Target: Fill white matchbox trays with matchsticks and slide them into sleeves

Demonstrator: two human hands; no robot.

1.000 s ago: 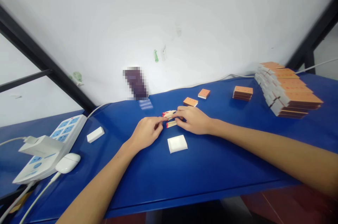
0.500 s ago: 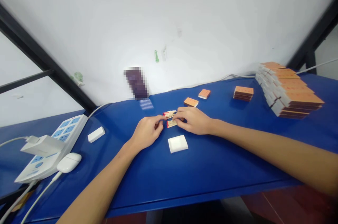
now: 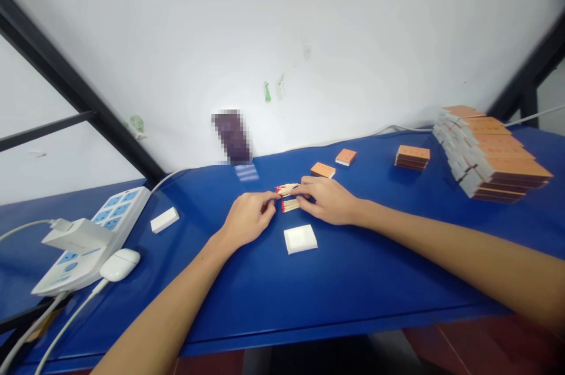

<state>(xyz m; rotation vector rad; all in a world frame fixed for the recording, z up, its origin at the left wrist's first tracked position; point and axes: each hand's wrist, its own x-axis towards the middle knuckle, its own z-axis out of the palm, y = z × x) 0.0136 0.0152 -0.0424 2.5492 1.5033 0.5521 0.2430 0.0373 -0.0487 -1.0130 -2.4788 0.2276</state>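
On the blue table (image 3: 353,281) lies a small pile of red-tipped matches (image 3: 288,197). My left hand (image 3: 247,219) rests just left of the pile, fingers curled, index and thumb pinched at the match heads. My right hand (image 3: 329,201) lies on the right end of the matches, fingers closed over the sticks. An open white matchbox tray (image 3: 300,239) sits just in front of both hands.
Two orange matchboxes (image 3: 322,169) lie behind the hands, a short stack (image 3: 412,157) further right, and a tall leaning stack (image 3: 489,154) at far right. At left are a white box sleeve (image 3: 164,219), a power strip (image 3: 88,234) and an earbud case (image 3: 119,264).
Both hands stay at the match pile with only small finger movements. The view has shifted slightly.
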